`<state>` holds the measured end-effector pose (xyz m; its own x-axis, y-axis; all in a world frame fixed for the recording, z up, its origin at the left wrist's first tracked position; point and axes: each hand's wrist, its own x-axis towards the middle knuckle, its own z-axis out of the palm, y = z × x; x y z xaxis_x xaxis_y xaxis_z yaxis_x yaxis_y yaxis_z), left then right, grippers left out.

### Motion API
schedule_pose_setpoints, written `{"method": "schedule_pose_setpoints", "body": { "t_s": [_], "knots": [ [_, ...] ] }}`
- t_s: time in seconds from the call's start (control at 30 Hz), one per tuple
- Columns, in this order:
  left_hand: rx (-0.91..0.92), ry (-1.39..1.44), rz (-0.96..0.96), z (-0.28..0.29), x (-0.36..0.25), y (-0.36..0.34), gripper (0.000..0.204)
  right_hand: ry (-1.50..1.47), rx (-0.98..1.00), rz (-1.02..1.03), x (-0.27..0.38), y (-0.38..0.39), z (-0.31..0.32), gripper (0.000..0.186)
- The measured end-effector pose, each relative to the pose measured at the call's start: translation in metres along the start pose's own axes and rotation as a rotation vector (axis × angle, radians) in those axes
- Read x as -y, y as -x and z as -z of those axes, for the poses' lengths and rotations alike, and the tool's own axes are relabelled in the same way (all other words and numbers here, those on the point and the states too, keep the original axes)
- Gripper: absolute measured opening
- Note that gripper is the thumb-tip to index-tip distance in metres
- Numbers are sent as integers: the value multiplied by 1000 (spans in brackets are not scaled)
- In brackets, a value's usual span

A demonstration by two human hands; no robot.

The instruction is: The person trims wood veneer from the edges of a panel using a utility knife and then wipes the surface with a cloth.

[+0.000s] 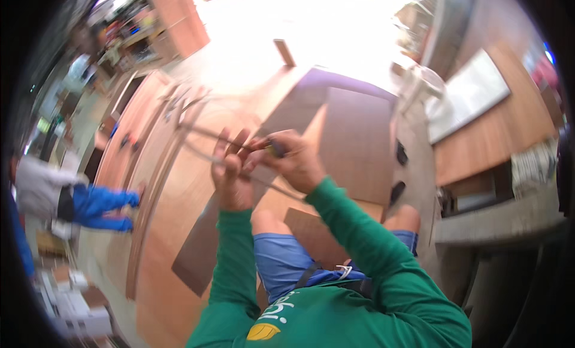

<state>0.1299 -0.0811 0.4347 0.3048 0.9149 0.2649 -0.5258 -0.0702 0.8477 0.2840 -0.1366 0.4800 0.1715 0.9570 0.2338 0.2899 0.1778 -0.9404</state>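
Observation:
Both my hands are raised in front of me over the brown boards, close together, and blurred by motion. A long, thin, grey-brown strip [272, 185] bends in a loop and passes through them. In my left hand [230, 179], palm up with the fingers curled, the strip lies between thumb and fingers. My right hand [299, 162] is closed on a small dark object [277, 148], its kind too blurred to tell. The right fingertips meet the left ones where the strip crosses.
Dark brown panels [356, 144] lie on a large light wooden sheet [162, 288] before me. Long boards [135, 126] are stacked at left, where a person in blue trousers [105, 207] stands. A white plastic chair [422, 87] and a wooden board with a white panel [470, 96] are at right.

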Motion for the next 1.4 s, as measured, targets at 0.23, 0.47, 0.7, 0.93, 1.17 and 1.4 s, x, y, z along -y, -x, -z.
{"method": "schedule_pose_setpoints", "body": {
  "t_s": [0.23,0.47,0.7,0.93,1.17,1.4],
  "knots": [
    [188,26,27,-20,46,26,88,30,-76,-16,-52,21,-11,18],
    [-31,144,375,-12,81,32,29,65,-148,-32,-80,51,-23,19],
    [-295,358,418,-9,75,24,18,119,-227,-22,-105,72,-9,21],
    [-296,461,346,-10,59,10,28,164,-285,-32,-121,101,2,24],
    [-166,241,427,-4,70,6,27,289,-356,55,-127,110,36,28],
    [19,-394,606,30,70,43,74,809,-711,238,-113,123,175,26]
  ]
}}
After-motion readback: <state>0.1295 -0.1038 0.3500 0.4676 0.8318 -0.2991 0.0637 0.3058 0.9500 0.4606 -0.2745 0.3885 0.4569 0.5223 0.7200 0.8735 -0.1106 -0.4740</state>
